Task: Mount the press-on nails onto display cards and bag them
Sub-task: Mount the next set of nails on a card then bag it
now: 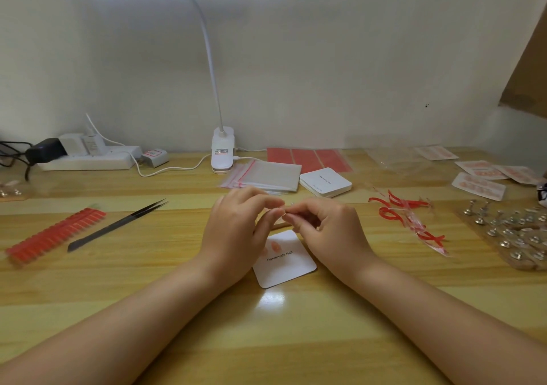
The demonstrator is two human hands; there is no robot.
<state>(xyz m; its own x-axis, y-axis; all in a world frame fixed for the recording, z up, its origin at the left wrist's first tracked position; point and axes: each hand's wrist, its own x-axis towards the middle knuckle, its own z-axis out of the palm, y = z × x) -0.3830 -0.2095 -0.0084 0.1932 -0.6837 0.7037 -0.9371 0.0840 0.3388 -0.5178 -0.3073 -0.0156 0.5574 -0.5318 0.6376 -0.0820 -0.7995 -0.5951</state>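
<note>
both the left hand [236, 224] and right hand [322, 221] are pinching something tiny (too small to identify) above the white square "handmade nail" display card [285, 261], risking dropping it if either pinch slackens.

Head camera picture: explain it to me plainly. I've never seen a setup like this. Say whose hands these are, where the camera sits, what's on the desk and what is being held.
There is no machine. The single picture comes from a camera worn on a person's head, looking forward and down at their own bare hands.

The left hand and right hand meet above a white display card printed "Handmade Nail", with one or two pinkish nails at its upper left. Their fingers pinch something tiny between them; it is too small to identify.

On the wooden desk: a red strip of nail tips and black tweezers on the left, a clip lamp, clear zip bags, a stack of blank cards, and finished cards at far right.
</note>
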